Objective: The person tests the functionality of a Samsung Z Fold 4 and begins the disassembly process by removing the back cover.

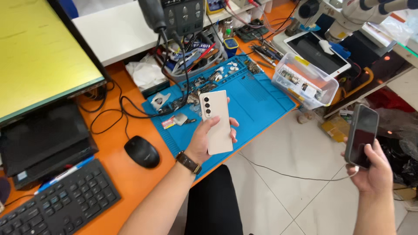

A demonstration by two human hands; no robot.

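Observation:
My left hand (204, 141) grips a cream-white phone (216, 117), back side up with three camera lenses near its top, held above the blue work mat (261, 98). A brown-strapped watch (188, 162) is on that wrist. Off to the right, over the tiled floor, my right hand (374, 167) holds a dark phone (361, 135), screen black, with a thin white cable trailing from its lower end.
An orange desk (126, 174) carries a black mouse (142, 151), a black keyboard (65, 202), a monitor (39, 56), loose parts and tools. A clear plastic box (305, 80) sits at the mat's right end. A tablet (318, 52) lies under a microscope (348, 15).

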